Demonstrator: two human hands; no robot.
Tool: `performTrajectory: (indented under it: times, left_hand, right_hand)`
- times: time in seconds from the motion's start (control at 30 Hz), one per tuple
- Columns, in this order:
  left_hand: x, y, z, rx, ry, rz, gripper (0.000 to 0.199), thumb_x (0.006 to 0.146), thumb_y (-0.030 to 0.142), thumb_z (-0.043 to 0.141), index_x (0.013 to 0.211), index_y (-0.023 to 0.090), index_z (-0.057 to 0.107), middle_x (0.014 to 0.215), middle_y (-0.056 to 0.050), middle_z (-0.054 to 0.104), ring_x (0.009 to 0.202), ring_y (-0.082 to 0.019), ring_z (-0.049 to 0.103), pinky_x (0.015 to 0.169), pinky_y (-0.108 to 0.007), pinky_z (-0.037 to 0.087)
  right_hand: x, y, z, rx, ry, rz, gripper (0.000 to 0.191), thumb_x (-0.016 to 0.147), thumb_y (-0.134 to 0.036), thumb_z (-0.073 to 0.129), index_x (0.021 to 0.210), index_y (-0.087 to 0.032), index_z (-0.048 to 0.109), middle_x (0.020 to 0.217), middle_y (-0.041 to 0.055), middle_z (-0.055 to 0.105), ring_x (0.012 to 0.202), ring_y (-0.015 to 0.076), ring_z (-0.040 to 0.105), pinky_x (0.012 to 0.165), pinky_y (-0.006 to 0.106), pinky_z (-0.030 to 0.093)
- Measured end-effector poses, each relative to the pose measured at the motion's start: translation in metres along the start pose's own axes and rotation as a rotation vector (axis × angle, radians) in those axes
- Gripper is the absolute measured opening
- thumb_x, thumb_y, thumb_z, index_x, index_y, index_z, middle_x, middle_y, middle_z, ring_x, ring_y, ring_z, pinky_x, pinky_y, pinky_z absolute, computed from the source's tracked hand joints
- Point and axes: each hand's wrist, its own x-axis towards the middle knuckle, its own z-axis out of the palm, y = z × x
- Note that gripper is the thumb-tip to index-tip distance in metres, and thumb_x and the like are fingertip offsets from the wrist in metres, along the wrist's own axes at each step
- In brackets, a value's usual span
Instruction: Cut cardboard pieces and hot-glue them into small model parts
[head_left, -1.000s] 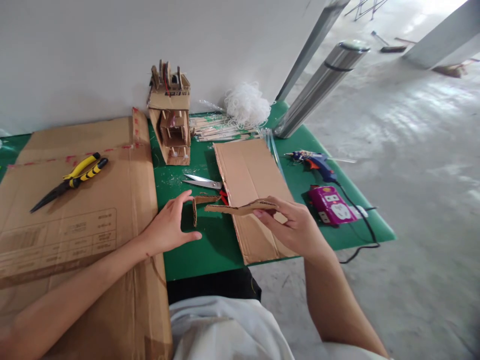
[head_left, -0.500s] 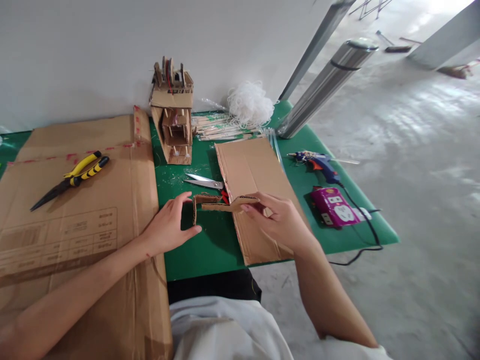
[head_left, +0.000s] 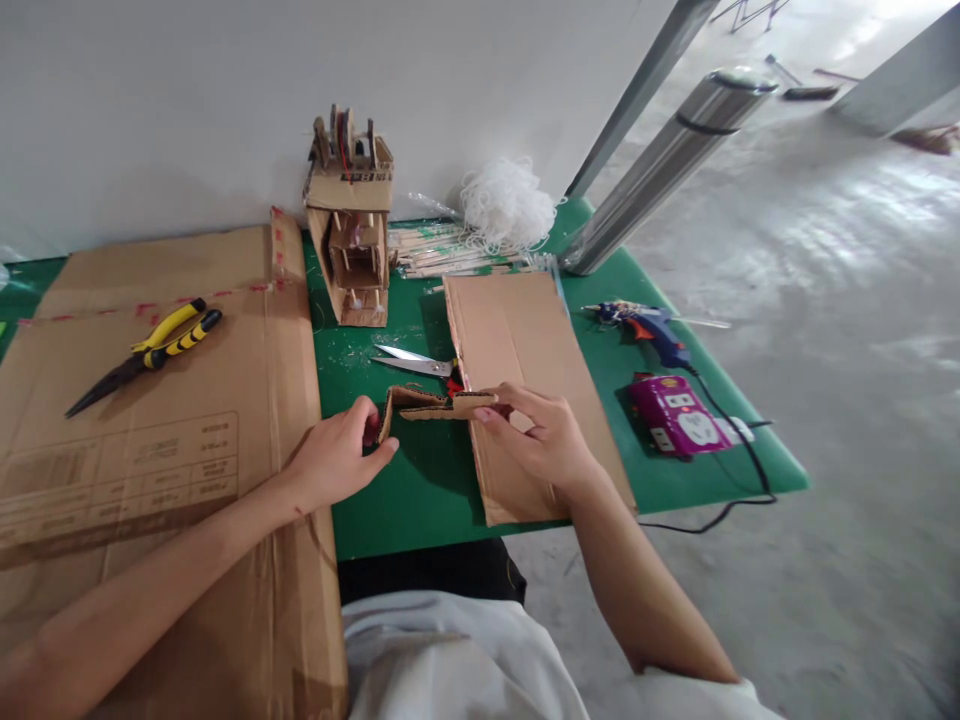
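Observation:
Between my hands is a narrow folded cardboard strip (head_left: pixel 427 408), bent into angled sections above the green tabletop. My left hand (head_left: pixel 341 455) grips its upright left end, thumb in front and fingers curled behind. My right hand (head_left: pixel 536 435) pinches the strip's right end between thumb and fingers, over a flat cardboard sheet (head_left: pixel 525 350). Just beyond the strip lie scissors (head_left: pixel 420 365), blades apart and pointing left; their handles are partly hidden by the strip and the sheet.
A cardboard model (head_left: pixel 351 230) with shelves stands at the back. Behind the sheet are wooden sticks (head_left: pixel 457 255) and white string (head_left: pixel 506 205). Pliers (head_left: pixel 146 350) rest on a large cardboard piece (head_left: pixel 150 400). A glue gun (head_left: pixel 649 330), purple power socket (head_left: pixel 675 415) and metal cylinder (head_left: pixel 667 170) are rightward.
My left fingers have closed round the strip's left end, which now tilts. My right hand has shifted slightly left, and the strip's right section has turned. The view has moved a little.

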Motion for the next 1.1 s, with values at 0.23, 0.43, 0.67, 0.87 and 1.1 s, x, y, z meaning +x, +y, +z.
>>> performTrajectory:
  times: [0.23, 0.43, 0.67, 0.87, 1.1]
  left_hand:
    - [-0.002, 0.001, -0.002, -0.041, -0.01, -0.03, 0.023, 0.096, 0.045, 0.047, 0.091, 0.025, 0.037, 0.076, 0.002, 0.061, 0.066, -0.019, 0.058, 0.059, -0.03, 0.035]
    - [-0.002, -0.002, -0.001, -0.09, 0.03, -0.011, 0.022, 0.098, 0.045, 0.045, 0.092, 0.025, 0.037, 0.077, 0.003, 0.058, 0.067, -0.018, 0.057, 0.061, -0.031, 0.037]
    - [-0.003, -0.001, -0.002, -0.113, 0.069, 0.0, 0.019, 0.097, 0.04, 0.046, 0.092, 0.024, 0.038, 0.074, 0.004, 0.055, 0.064, -0.016, 0.054, 0.062, -0.03, 0.037]
    - [-0.003, 0.001, -0.002, -0.081, 0.066, 0.0, 0.017, 0.095, 0.037, 0.048, 0.091, 0.024, 0.039, 0.077, 0.003, 0.057, 0.066, -0.016, 0.056, 0.063, -0.031, 0.038]
    - [-0.004, 0.003, -0.002, -0.058, 0.039, -0.003, 0.018, 0.092, 0.036, 0.051, 0.088, 0.024, 0.038, 0.082, 0.002, 0.059, 0.066, -0.015, 0.056, 0.062, -0.031, 0.038]
  right_hand:
    - [-0.01, 0.009, 0.001, 0.17, 0.11, -0.024, 0.012, 0.092, -0.03, 0.063, 0.091, -0.02, 0.071, 0.076, 0.0039, 0.071, 0.061, 0.0154, 0.065, 0.054, 0.027, 0.049]
    - [-0.007, 0.012, 0.0, 0.42, 0.463, 0.101, 0.019, 0.092, -0.035, 0.066, 0.079, -0.022, 0.058, 0.059, -0.0039, 0.059, 0.048, 0.0127, 0.057, 0.047, 0.027, 0.048]
    - [-0.004, -0.001, -0.005, 0.165, 0.555, 0.11, 0.014, 0.093, -0.034, 0.064, 0.087, -0.023, 0.058, 0.065, -0.0028, 0.062, 0.054, 0.0137, 0.061, 0.053, 0.028, 0.051]
    - [-0.006, -0.015, 0.002, -0.219, 0.379, 0.067, 0.016, 0.091, -0.03, 0.061, 0.078, -0.023, 0.054, 0.062, -0.0015, 0.063, 0.054, 0.0138, 0.061, 0.052, 0.026, 0.045]
    - [-0.025, -0.041, 0.019, -0.394, 0.368, -0.021, 0.005, 0.091, -0.022, 0.061, 0.09, -0.024, 0.057, 0.063, -0.0017, 0.064, 0.056, 0.0145, 0.063, 0.056, 0.026, 0.049]
